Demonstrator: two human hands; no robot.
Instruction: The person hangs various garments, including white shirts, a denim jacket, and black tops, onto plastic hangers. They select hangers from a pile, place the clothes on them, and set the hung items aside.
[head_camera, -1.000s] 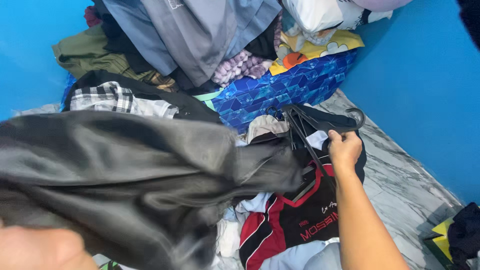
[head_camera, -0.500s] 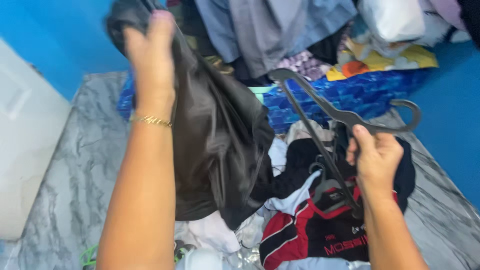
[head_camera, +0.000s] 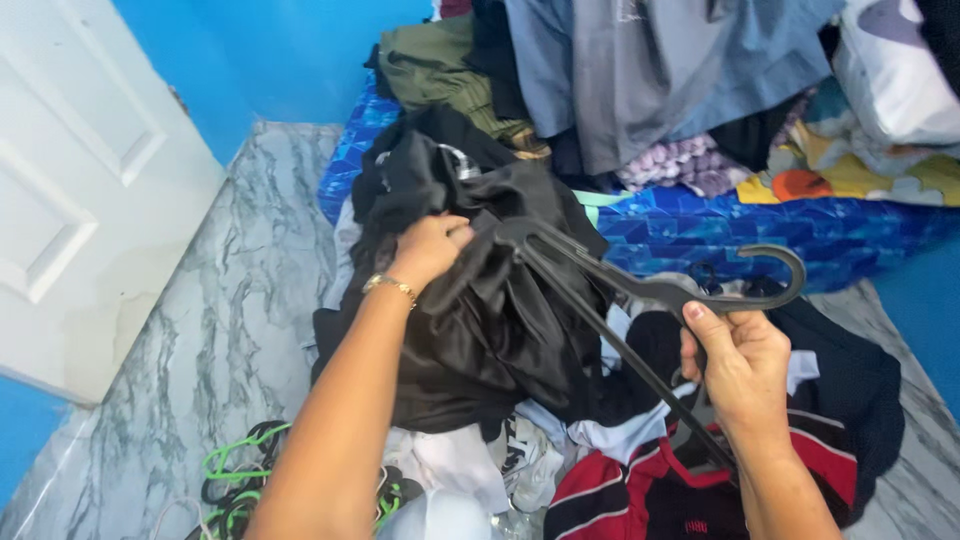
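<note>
One black hanger (head_camera: 640, 290), one dark garment (head_camera: 480, 300)

A satin garment (head_camera: 480, 320) is draped over the clothes heap on the floor (head_camera: 200, 330), before the mattress (head_camera: 720, 225). A hanger (head_camera: 640, 290) is held right of the garment; a door (head_camera: 80, 180) stands far left.

Left hand (head_camera: 430, 245) fisted, arm stretched forward (bracelet at wrist); right hand (head_camera: 735, 355) gripping, thumb up
</note>
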